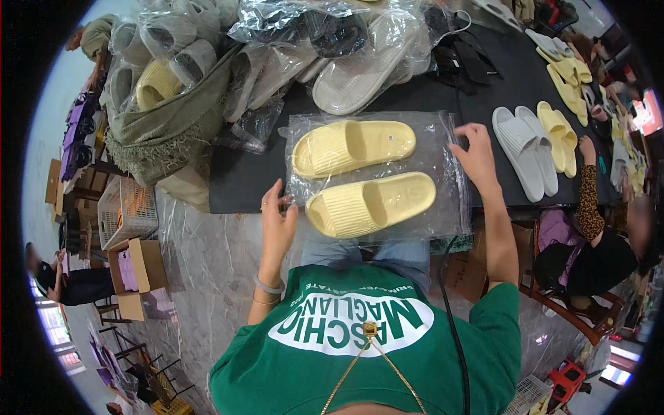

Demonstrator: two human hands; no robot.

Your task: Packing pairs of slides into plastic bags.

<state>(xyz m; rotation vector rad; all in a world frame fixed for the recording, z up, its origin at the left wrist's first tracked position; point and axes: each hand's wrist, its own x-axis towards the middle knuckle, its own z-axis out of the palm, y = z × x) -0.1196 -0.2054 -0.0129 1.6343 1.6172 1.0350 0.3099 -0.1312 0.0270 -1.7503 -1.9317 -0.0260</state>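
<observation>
Left hand (278, 216), grip indistinct, and right hand (477, 158), fingers parted, flank the clear bag (451, 200), apparently to steady the yellow slippers (373, 204).

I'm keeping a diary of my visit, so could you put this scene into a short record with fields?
Main item: yellow slippers, one pair, straps toward the left
Wrapping: clear bag; whether it encloses them is hard to tell
Left grip: bare hand by the bag's left edge, contact unclear
Right grip: bare hand at its right edge, fingers bent
Surface: black table
Farther right: grey slippers, then another yellow pair
</observation>
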